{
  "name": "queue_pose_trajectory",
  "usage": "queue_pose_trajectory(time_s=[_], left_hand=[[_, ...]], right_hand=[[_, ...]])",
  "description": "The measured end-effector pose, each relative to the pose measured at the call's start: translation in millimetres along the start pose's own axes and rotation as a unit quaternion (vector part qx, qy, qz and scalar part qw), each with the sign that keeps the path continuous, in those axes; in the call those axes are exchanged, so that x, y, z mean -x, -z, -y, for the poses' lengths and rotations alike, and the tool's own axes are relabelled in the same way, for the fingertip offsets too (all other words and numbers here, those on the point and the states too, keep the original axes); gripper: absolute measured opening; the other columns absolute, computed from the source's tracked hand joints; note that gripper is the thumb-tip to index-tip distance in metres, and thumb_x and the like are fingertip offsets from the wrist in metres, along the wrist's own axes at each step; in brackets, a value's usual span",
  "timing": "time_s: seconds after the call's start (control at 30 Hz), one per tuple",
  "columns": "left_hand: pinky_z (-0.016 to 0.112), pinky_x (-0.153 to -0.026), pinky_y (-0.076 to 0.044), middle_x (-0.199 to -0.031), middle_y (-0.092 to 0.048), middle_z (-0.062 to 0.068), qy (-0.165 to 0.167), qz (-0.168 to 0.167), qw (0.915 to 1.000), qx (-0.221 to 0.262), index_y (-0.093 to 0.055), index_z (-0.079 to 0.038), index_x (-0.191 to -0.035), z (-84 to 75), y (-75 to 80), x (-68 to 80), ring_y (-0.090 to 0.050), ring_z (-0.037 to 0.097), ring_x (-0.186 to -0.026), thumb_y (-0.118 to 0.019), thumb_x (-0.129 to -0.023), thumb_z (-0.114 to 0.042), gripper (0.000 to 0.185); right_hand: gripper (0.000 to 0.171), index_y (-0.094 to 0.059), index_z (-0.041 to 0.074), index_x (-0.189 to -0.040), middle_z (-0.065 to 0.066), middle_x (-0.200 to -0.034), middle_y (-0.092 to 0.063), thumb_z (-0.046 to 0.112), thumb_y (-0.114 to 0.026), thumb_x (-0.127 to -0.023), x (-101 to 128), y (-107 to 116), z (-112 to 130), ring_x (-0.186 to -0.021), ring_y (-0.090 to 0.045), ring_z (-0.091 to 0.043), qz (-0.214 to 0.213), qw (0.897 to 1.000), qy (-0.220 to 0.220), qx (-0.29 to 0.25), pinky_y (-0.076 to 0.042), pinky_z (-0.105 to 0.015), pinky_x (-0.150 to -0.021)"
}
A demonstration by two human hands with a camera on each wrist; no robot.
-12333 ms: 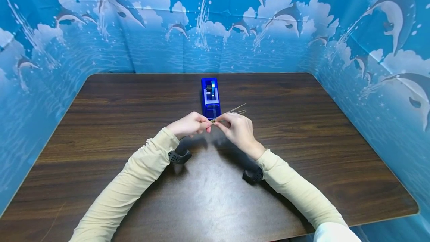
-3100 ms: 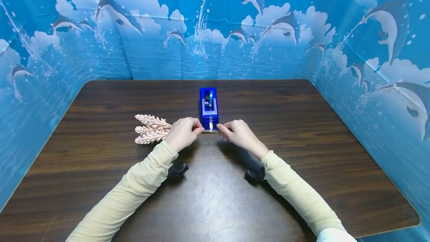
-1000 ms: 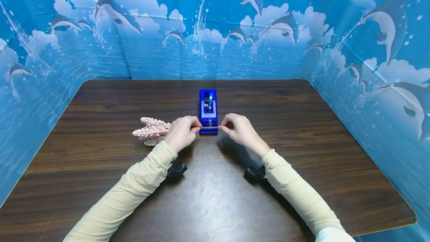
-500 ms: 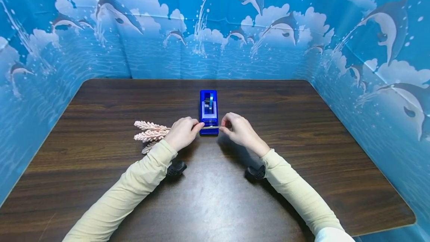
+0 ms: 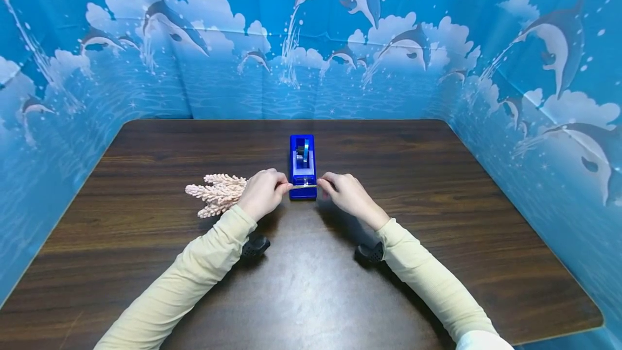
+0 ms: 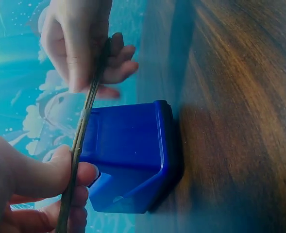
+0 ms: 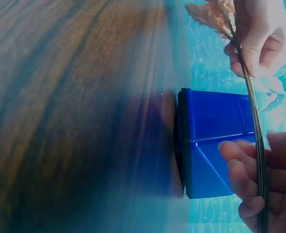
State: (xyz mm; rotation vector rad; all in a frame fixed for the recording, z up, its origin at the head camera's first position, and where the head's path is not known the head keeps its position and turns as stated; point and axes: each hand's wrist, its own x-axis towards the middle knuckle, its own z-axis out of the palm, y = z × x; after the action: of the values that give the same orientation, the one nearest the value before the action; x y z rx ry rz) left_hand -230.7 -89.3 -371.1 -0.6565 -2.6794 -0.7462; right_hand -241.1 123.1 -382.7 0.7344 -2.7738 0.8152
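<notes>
Holding a bundle of thin stems (image 5: 303, 186) taut across the front of a blue tape dispenser (image 5: 303, 165), the left hand (image 5: 262, 194) and right hand (image 5: 346, 193) are each pinching one end, apparently taping the bundle; next, likely, wrapping the strip round.

This is looking like a staged recording booth rather than a lived-in room: a printed blue backdrop (image 5: 311, 42) of leaping dolphins, clouds and sea is standing as a screen around three sides of a dark wood-grain table (image 5: 437, 220), closing off everything beyond it. The table is carrying only a blue tape dispenser (image 5: 303, 166) and a bunch of pale pink dried sprigs (image 5: 216, 201), and small black cameras (image 5: 255, 246) are sitting strapped under the person's cream sleeves (image 5: 194, 280) at both wrists.
</notes>
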Motion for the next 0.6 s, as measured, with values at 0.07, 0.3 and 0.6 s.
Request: queue_pose_trajectory(time_s=[0.07, 0.3, 0.6], left_hand=[[0.033, -0.059, -0.039, -0.064, -0.053, 0.003, 0.004, -0.003, 1.0, -0.006, -0.061, -0.009, -0.065, -1.3, 0.0, -0.6, -0.051, 0.021, -0.063, -0.066, -0.079, -0.018, 0.017], [0.031, -0.059, -0.039, -0.065, -0.053, 0.0, 0.017, 0.003, 0.9997, -0.014, -0.062, -0.012, -0.067, -3.8, 0.7, -0.4, -0.05, 0.018, -0.063, -0.069, -0.076, -0.02, 0.014], [0.033, -0.05, -0.038, -0.059, -0.053, 0.0, 0.042, 0.054, 0.9966, -0.046, -0.055, -0.012, -0.075, -7.3, -0.2, -1.6, -0.05, 0.018, -0.052, -0.052, -0.089, -0.026, 0.02]], right_hand=[[0.023, -0.062, 0.009, -0.079, 0.003, -0.06, -0.058, 0.023, -0.049, -0.092, -0.3, 0.2, -0.1, -0.051, -0.046, -0.006, 0.007, 1.0, -0.005, 0.003, -0.037, -0.021, -0.051], [0.013, -0.062, 0.009, -0.081, 0.003, -0.06, -0.058, 0.018, -0.056, -0.088, -1.3, 2.6, 0.3, -0.05, -0.046, -0.004, -0.013, 1.0, 0.005, -0.002, -0.036, -0.02, -0.048], [0.009, -0.062, 0.014, -0.08, 0.004, -0.067, -0.061, 0.021, -0.059, -0.086, -0.7, 4.9, -0.1, -0.056, -0.049, -0.005, -0.057, 0.998, 0.022, 0.014, -0.039, -0.021, -0.053]])
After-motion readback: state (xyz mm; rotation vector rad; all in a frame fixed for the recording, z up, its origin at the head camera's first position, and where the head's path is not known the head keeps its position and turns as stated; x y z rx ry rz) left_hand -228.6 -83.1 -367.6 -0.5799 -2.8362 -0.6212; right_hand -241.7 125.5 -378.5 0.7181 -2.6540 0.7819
